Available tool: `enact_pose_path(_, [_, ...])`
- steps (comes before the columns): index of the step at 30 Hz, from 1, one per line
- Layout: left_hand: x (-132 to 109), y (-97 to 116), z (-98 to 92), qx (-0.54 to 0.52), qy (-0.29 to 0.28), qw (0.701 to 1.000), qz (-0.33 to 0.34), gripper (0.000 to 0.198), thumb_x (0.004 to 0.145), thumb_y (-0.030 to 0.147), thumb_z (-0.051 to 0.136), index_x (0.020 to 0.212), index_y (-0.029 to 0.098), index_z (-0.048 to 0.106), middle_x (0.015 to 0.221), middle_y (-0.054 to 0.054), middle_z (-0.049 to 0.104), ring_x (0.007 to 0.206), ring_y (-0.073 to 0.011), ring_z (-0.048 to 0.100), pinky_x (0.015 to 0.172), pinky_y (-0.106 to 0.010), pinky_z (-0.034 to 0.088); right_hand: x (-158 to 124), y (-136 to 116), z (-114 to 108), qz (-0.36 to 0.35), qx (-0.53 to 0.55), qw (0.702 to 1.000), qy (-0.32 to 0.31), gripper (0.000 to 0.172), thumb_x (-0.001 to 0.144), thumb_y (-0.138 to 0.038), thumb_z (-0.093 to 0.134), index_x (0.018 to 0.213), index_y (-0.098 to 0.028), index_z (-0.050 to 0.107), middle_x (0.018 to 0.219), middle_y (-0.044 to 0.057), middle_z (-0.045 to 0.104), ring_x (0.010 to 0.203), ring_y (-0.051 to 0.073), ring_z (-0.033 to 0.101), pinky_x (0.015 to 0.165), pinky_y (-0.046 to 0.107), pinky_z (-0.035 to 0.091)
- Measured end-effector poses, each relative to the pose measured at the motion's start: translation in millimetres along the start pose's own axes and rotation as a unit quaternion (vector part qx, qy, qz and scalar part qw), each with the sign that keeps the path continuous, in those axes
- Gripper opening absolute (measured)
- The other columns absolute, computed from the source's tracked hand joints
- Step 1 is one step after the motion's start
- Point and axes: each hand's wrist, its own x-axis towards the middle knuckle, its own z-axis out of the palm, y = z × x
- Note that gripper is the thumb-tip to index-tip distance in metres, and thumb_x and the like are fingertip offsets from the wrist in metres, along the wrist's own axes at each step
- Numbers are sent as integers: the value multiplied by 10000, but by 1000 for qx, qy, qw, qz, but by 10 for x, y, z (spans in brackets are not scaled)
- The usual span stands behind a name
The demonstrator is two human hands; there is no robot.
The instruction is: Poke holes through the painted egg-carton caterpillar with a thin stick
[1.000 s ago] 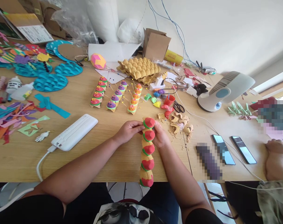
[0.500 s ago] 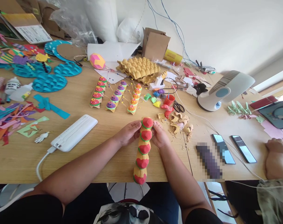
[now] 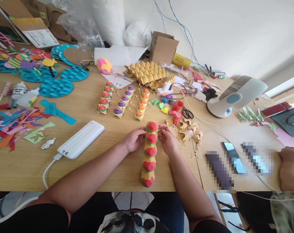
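A strip of egg carton (image 3: 149,152) made up as a caterpillar, with red caps edged in green on its tan cups, extends from between my hands toward the table's front edge. My left hand (image 3: 136,139) grips its far end from the left side. Close against the right side of that end, my right hand (image 3: 168,138) has thumb and fingers pinched together; what sits in the pinch is too small to make out. Beyond my hands stand finished strips: a red one (image 3: 104,98), a purple one (image 3: 123,102) and an orange one (image 3: 142,105), with thin ball-headed pins sticking out.
A white power bank (image 3: 81,139) and paper scraps (image 3: 13,126) lie left. Scissors (image 3: 187,113), carton offcuts (image 3: 185,129) and a fan (image 3: 236,95) are right. An egg tray (image 3: 147,72) lies behind. Phones (image 3: 233,157) and another person's hand (image 3: 291,155) rest far right.
My right hand's fingers have drawn slightly away from the strip's side and curled into a pinch. The strip's near end has risen a little. The camera view has shifted slightly.
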Motion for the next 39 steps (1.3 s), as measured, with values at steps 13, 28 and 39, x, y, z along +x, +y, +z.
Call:
enact_pose_path(13, [55, 54, -14, -18, 18, 999, -29, 223, 874, 37, 570, 1020, 123, 715, 870, -63, 767, 689, -146, 734, 632, -237, 603, 1, -132, -102, -48, -68, 995, 47, 221, 859, -353, 679, 1035, -247, 760, 1176, 44, 721, 881, 134, 590, 696, 247, 492])
enact_pose_path(28, [62, 84, -6, -40, 15, 999, -32, 241, 920, 16, 511, 1047, 101, 697, 846, -81, 762, 655, -143, 730, 600, -218, 597, -83, -102, -44, -204, -209, 956, 27, 401, 887, -618, 664, 835, -221, 687, 727, 8, 639, 688, 148, 556, 666, 304, 482])
enact_pose_path(39, [86, 79, -84, -65, 8, 997, -44, 357, 909, 27, 518, 1175, 172, 709, 908, -84, 794, 714, -187, 751, 628, -276, 595, -140, -106, -80, -255, -278, 926, -13, 285, 960, -493, 627, 863, -233, 691, 798, 26, 685, 752, 166, 613, 711, 319, 500])
